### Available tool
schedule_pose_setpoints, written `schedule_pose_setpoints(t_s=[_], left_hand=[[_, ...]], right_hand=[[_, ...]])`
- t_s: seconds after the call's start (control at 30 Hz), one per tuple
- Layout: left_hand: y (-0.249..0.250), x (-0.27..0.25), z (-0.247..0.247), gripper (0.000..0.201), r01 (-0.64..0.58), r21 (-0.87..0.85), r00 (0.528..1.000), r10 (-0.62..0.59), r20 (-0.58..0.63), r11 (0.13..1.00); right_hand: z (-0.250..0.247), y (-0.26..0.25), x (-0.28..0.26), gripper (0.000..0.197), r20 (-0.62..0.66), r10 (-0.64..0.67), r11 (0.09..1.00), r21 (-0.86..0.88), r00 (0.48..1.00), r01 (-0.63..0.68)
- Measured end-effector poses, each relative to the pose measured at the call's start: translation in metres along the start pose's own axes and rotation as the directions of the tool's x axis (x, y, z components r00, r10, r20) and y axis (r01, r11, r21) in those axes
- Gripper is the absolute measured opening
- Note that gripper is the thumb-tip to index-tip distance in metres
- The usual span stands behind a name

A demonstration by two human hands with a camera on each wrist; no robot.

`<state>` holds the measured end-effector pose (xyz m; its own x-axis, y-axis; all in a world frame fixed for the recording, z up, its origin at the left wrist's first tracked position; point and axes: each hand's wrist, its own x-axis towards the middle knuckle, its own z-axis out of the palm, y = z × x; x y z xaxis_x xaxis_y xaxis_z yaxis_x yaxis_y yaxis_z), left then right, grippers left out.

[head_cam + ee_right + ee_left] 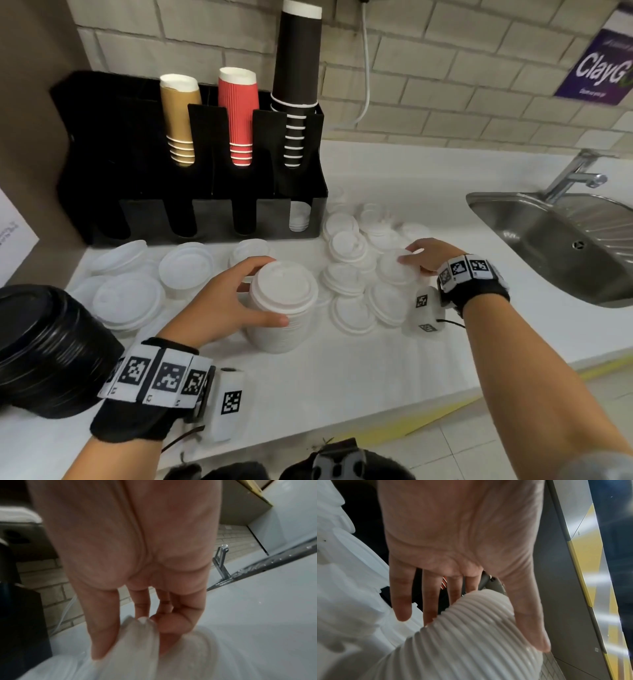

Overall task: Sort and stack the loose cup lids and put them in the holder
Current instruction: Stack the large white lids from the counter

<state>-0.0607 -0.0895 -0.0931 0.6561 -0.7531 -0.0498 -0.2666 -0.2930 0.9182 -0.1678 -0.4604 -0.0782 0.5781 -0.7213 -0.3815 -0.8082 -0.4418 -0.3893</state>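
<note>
A tall stack of white lids (291,332) stands on the white counter in the middle of the head view. My left hand (269,293) grips it, fingers on the far side and thumb on the near side; the left wrist view shows the stack's ribbed side (462,649) against my palm. To the right, my right hand (412,258) pinches the edge of a single white lid (394,270) in a pile of loose lids (349,246). That lid (140,655) is blurred in the right wrist view. The black holder (191,164) stands behind, one front slot holding white lids (299,216).
More loose white lids (130,301) lie to the left of the stack. A stack of black lids (44,349) sits at the near left. A steel sink (479,202) with a tap (579,174) is on the right. Brown, red and black cups fill the holder's back row.
</note>
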Motion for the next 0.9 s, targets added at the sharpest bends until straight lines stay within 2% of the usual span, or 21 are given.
schedule_pose_setpoints(t_s=[0.1, 0.13, 0.2, 0.3, 0.43, 0.5, 0.53, 0.6, 0.67, 0.77, 0.9], left_hand=[[0.002, -0.001, 0.000, 0.085, 0.003, -0.007, 1.000, -0.003, -0.006, 1.000], [0.003, -0.001, 0.000, 0.085, 0.006, -0.009, 1.000, -0.006, -0.007, 1.000], [0.004, -0.002, 0.001, 0.085, 0.011, -0.014, 1.000, -0.011, -0.015, 1.000], [0.005, -0.002, 0.003, 0.085, 0.018, -0.019, 0.999, -0.018, -0.029, 1.000], [0.006, -0.002, 0.004, 0.083, 0.022, -0.020, 0.999, -0.023, -0.036, 1.000], [0.006, -0.002, 0.005, 0.081, 0.023, -0.024, 0.999, -0.024, -0.038, 0.999], [0.006, -0.002, 0.005, 0.081, 0.024, -0.024, 0.999, -0.025, -0.038, 0.999], [0.007, -0.001, 0.004, 0.081, 0.025, -0.021, 0.999, -0.025, -0.038, 0.999], [0.007, 0.000, 0.004, 0.082, 0.028, -0.015, 0.999, -0.028, -0.039, 1.000], [0.008, 0.001, 0.005, 0.082, 0.029, -0.014, 0.999, -0.030, -0.044, 0.999], [0.008, 0.000, 0.005, 0.082, 0.032, -0.007, 0.998, -0.032, -0.047, 0.999]], right_hand=[[-0.013, 0.011, 0.008, 0.031, 0.076, -0.002, 0.932, 0.361, 0.997, -0.026], [-0.018, 0.015, 0.010, 0.032, 0.045, 0.009, 0.890, 0.455, 0.999, -0.029], [-0.027, 0.020, 0.012, 0.030, -0.057, 0.048, 0.862, 0.507, 0.997, -0.012], [-0.034, 0.025, 0.013, 0.033, -0.140, 0.096, 0.910, 0.413, 0.986, -0.030], [-0.033, 0.027, 0.011, 0.045, -0.251, 0.127, 0.991, 0.071, 0.960, -0.113], [-0.030, 0.023, 0.007, 0.046, -0.292, 0.038, 0.999, 0.028, 0.956, -0.031], [-0.027, 0.022, 0.005, 0.046, -0.267, -0.067, 0.997, 0.028, 0.961, 0.077], [-0.019, 0.018, -0.002, 0.052, -0.083, -0.230, 0.972, -0.070, 0.970, 0.224], [-0.010, 0.013, -0.005, 0.068, 0.089, -0.251, 0.938, -0.222, 0.964, 0.265], [0.000, 0.008, -0.004, 0.083, 0.118, -0.224, 0.911, -0.328, 0.967, 0.251], [0.001, 0.004, -0.005, 0.078, 0.133, -0.219, 0.909, -0.334, 0.967, 0.251]])
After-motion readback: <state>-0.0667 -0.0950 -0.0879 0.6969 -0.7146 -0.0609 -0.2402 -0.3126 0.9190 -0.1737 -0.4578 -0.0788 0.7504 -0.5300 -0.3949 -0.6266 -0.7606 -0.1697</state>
